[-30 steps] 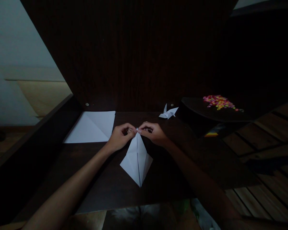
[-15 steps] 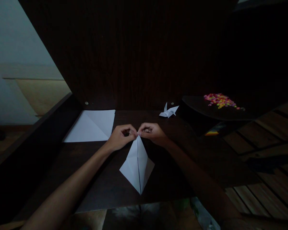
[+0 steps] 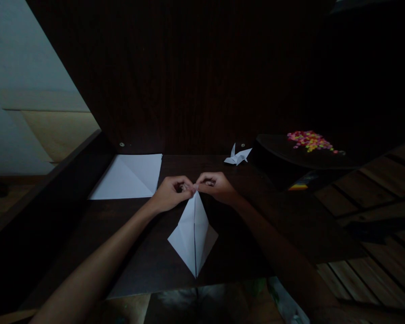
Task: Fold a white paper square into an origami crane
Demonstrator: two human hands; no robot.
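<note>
A white sheet of paper folded into a kite-like diamond [image 3: 185,234] points toward me, a dark slit running down its middle. At its far, narrow tip, my left hand [image 3: 173,193] pinches the paper between thumb and forefinger. My right hand [image 3: 218,185] is closed on the same tip from the other side, and the fingertips of both hands meet there. The very point of the paper is hidden by the fingers. Beyond my right hand, a small folded paper crane [image 3: 238,156] rests near the back panel.
A stack of white paper [image 3: 130,175] with diagonal creases lies at the back left. To the right, a pile of small colourful pieces [image 3: 310,141] sits on a dark raised surface [image 3: 273,146]. A low dark side wall [image 3: 54,189] borders the dark wooden tabletop [image 3: 138,265] on the left.
The folded paper's near end has shifted slightly toward me. My right thumb now covers more of the far tip. Both hands keep their pinch.
</note>
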